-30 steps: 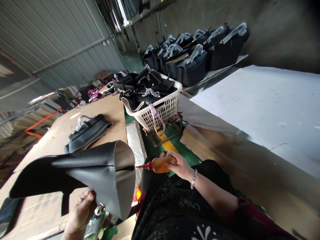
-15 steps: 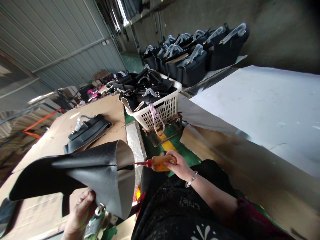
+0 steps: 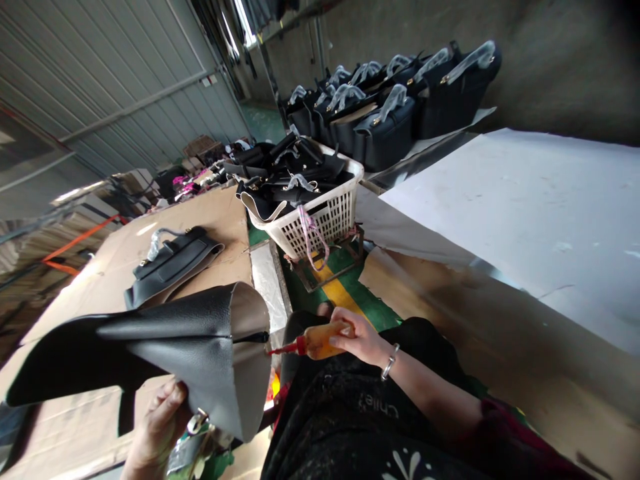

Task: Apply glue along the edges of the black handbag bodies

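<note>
My left hand (image 3: 159, 420) pinches the lower edge of a black leather bag piece (image 3: 190, 333), which is curved so that its pale lining shows at the right end. A metal fitting (image 3: 197, 421) hangs on the piece beside my fingers. In my right hand (image 3: 357, 337) is an amber squeeze bottle (image 3: 323, 340) with a red nozzle. The nozzle's tip points left at the lined edge, close to it; whether they touch I cannot tell.
A black handbag (image 3: 173, 263) lies on the cardboard-covered table (image 3: 227, 227). Beyond stands a white plastic basket (image 3: 325, 220) heaped with black bag parts. Several finished-looking black bags (image 3: 385, 130) with wrapped handles line the back. White sheeting (image 3: 525, 207) covers the right-hand surface.
The bottle and my right hand have shifted slightly down, and the nozzle tip now sits lower along the lined edge. The leather piece has moved a little left.
</note>
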Available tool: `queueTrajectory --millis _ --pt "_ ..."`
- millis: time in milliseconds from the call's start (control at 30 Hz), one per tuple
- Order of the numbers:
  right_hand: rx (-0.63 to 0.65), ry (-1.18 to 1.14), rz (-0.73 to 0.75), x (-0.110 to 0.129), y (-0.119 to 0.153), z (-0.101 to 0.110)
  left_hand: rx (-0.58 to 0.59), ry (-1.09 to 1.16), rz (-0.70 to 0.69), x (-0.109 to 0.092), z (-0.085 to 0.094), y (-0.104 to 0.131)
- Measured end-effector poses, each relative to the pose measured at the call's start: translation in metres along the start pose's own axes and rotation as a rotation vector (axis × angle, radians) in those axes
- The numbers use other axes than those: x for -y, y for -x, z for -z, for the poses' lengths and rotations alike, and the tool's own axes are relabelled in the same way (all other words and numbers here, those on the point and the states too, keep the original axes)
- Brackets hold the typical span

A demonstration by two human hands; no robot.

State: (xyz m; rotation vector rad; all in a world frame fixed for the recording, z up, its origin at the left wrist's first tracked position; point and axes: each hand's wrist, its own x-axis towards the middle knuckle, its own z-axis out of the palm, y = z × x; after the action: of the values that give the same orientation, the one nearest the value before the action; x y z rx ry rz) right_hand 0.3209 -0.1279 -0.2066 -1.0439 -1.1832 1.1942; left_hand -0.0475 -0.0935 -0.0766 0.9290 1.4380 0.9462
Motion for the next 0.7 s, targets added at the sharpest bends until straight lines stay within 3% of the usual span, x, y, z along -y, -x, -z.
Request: queueTrajectory --millis 133,333,500,700 --pt "-0.123 -0.013 -0.032 0.001 0.0 -0.001 0.055 -0.044 -0.026 0.0 0.0 0.0" --pt "-0.026 -0.027 -0.02 0.003 0.001 -0.007 0.027 -0.05 -0.038 -0.001 -0.002 0.002" --pt "-0.132 -0.022 -0.027 -0.003 0.001 -0.011 0.047 -0.061 -0.049 -0.003 -0.007 0.004" --pt "-0.141 -0.087 -0.032 -0.011 -0.004 -0.015 0.069 -0.033 -0.073 -0.003 -0.008 0.004"
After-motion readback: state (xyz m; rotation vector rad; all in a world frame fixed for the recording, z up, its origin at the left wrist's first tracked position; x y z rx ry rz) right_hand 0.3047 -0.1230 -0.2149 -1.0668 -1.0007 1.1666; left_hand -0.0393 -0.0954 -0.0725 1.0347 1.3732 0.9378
